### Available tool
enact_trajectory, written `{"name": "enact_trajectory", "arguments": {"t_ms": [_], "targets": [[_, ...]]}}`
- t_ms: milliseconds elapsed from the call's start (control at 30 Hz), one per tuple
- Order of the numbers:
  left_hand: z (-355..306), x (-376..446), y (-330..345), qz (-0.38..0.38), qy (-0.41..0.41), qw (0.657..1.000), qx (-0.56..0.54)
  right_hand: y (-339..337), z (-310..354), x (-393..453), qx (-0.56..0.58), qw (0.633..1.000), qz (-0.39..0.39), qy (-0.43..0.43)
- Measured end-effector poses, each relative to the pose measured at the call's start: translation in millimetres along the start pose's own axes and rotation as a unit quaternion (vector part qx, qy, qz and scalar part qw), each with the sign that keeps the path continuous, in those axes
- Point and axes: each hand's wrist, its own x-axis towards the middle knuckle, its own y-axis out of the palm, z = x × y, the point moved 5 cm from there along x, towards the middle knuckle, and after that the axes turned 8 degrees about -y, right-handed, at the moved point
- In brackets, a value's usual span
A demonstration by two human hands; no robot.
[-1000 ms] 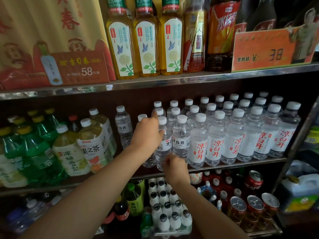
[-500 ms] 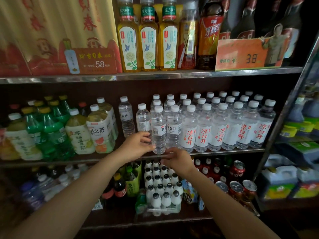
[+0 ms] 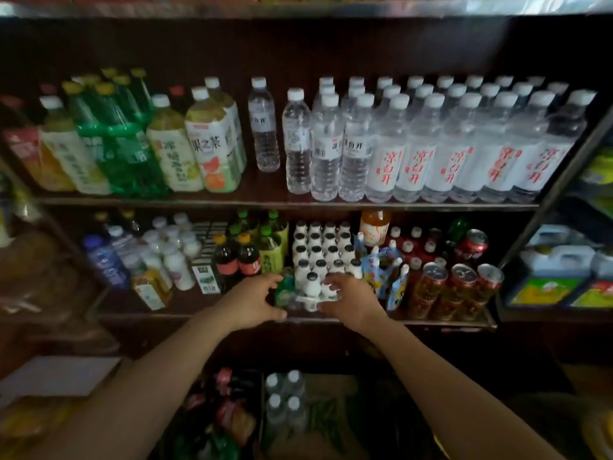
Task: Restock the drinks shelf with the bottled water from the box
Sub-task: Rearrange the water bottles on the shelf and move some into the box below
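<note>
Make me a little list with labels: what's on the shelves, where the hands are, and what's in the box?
Middle shelf, right: rows of white-capped water bottles with red lettering.
Middle shelf, left: green bottles and tea drinks.
Lower shelf: small white bottles, cola bottles, red cans.
Left hand: empty, fingers spread, in front of the lower shelf.
Right hand: empty, fingers spread, beside the left.
Box: on the floor below, four water bottles showing.
Grip: neither hand holds anything.
</note>
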Motion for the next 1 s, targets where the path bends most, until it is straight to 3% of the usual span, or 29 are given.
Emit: {"name": "enact_trajectory", "arguments": {"t_ms": [267, 400, 700, 867, 1000], "targets": [[97.3, 26.4, 124.6, 0.082, -0.064, 0.993, -0.054, 136.3, -82.5, -27.3, 0.022, 0.993, 0.076, 0.088], [137.4, 45.3, 198.2, 0.102, -0.053, 0.992, -0.049, 205.4, -132.0, -39.5, -0.001, 0.988, 0.109, 0.111], [193.5, 123.8, 313.4, 0.107, 0.046, 0.983, 0.141, 344.0, -263.0, -38.9, 0.043, 0.979, 0.108, 0.168], [203.3, 153.6, 356.9, 0.072, 0.118, 0.94, 0.311, 402.2, -317.1, -32.3, 0.111, 0.972, 0.076, 0.192], [207.8, 167.2, 381.6, 0.063, 0.157, 0.909, 0.38, 443.5, -342.7, -23.6, 0.104, 0.97, 0.106, 0.191]]}}
